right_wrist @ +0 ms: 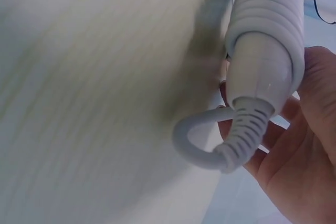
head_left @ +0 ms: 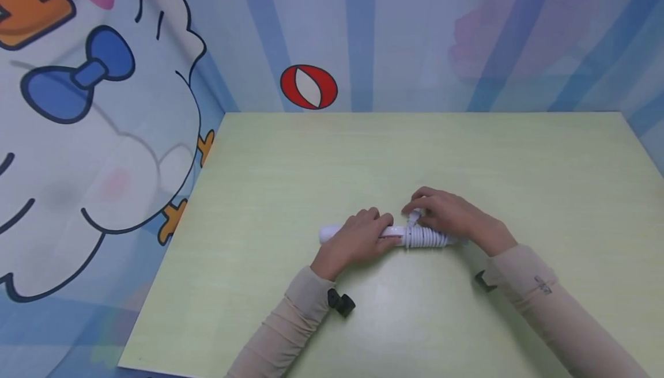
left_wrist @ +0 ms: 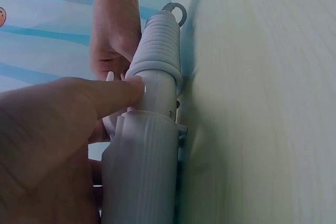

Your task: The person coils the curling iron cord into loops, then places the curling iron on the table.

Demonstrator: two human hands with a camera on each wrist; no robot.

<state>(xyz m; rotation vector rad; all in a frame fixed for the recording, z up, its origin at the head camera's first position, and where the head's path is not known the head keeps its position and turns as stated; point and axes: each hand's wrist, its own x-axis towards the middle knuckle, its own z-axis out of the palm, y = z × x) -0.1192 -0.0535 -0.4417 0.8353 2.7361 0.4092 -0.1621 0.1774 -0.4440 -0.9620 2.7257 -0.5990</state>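
Observation:
A white hair iron (head_left: 329,234) lies crosswise near the middle of the table, its power cord (head_left: 427,238) wound in several tight coils around the handle end. My left hand (head_left: 355,236) grips the body from above; in the left wrist view the thumb (left_wrist: 118,94) presses along its side, just short of the coils. At the coils, my right hand (head_left: 447,214) pinches the white plug (head_left: 414,217) at the cord's end between thumb and fingers. The ribbed cord sleeve (right_wrist: 244,129) bends out of the handle's tip in the right wrist view, and the cord loops back from it.
The pale green table (head_left: 259,176) meets a blue striped wall (head_left: 415,38) at the back. A cartoon-printed wall (head_left: 104,165) stands along the left side. Small dark cameras sit at both wrists, one by the left cuff (head_left: 340,302).

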